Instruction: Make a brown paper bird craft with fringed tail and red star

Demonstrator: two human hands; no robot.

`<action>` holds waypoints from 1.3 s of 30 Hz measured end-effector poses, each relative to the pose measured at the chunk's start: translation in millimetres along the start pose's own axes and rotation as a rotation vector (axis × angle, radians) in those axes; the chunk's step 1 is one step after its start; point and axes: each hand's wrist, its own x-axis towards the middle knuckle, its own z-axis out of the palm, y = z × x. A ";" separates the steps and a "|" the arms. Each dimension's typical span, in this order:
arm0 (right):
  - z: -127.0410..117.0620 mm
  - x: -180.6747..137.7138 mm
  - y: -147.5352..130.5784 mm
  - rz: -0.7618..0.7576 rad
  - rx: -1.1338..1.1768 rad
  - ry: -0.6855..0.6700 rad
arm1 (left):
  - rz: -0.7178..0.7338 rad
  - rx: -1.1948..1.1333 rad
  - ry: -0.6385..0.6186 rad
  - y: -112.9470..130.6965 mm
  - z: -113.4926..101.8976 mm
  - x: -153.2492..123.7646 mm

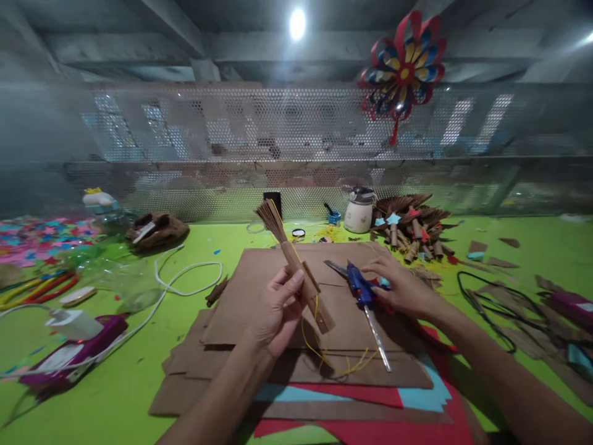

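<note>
My left hand point(288, 303) is closed around a brown folded-paper piece point(290, 254), held tilted above a stack of brown paper sheets point(259, 278). The piece's upper end is pleated like a brush, and its lower part is a flat strip. Yellow string point(306, 337) trails from it onto the sheets. My right hand point(386, 278) is over the right side of the stack, fingers bent and apart. Beside those fingers lies a blue glue gun point(356, 281) with a clear glue stick point(377, 340) protruding. Scissors point(336, 269) lie partly hidden behind the gun; whether my fingers touch their handles is unclear.
Finished-looking brown paper pieces point(417, 228) are heaped at the back right, near a white lidded bottle point(359, 210). A white cable point(194, 267) and a purple power strip point(69, 358) lie left. Black cable point(482, 309) loops at right. Red paper point(445, 420) shows under the stack.
</note>
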 end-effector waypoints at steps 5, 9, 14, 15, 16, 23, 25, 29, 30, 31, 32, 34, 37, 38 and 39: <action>-14.8 -3.0 -69.1 -0.058 0.433 -0.025 | 0.050 -0.002 -0.031 -3.8 -2.5 2.0; -3.6 -0.3 -102.8 -0.044 0.519 0.001 | 0.096 0.004 -0.071 -4.9 -3.6 2.2; 19.6 9.9 -113.4 0.025 0.527 0.109 | 0.105 0.030 -0.041 -3.1 -4.8 1.1; 23.1 11.3 -113.8 0.027 0.519 0.127 | 0.105 0.038 -0.028 -2.7 -4.6 0.8; 26.2 12.1 -113.9 0.022 0.509 0.146 | 0.107 0.040 -0.019 -2.6 -4.2 0.3; 35.3 7.3 -111.7 -0.043 0.485 0.288 | 0.098 0.030 0.021 -7.8 -1.3 -3.7; 34.6 5.3 -111.6 -0.040 0.504 0.272 | 0.076 0.033 0.024 -9.3 -1.5 -4.0; 34.0 3.1 -110.7 -0.001 0.534 0.252 | 0.035 0.043 0.004 -11.3 -2.6 -3.7; 34.5 2.8 -110.2 0.005 0.533 0.258 | 0.033 0.045 0.008 -11.8 -2.8 -3.7; 35.1 2.4 -109.6 0.006 0.530 0.267 | 0.034 0.047 0.014 -12.4 -2.7 -3.7; 35.6 2.0 -109.0 0.003 0.528 0.271 | 0.040 0.049 0.018 -12.9 -2.5 -3.9; 35.8 0.7 -108.3 -0.005 0.524 0.267 | 0.058 0.053 0.008 -13.9 -1.5 -4.9; 33.8 -1.6 -107.8 -0.025 0.517 0.248 | 0.064 0.070 -0.035 -14.9 1.2 -7.1; 32.9 -2.2 -107.6 -0.034 0.518 0.247 | 0.057 0.075 -0.044 -15.1 2.2 -7.7; 32.1 -2.5 -107.3 -0.044 0.522 0.250 | 0.049 0.076 -0.047 -15.3 3.0 -8.2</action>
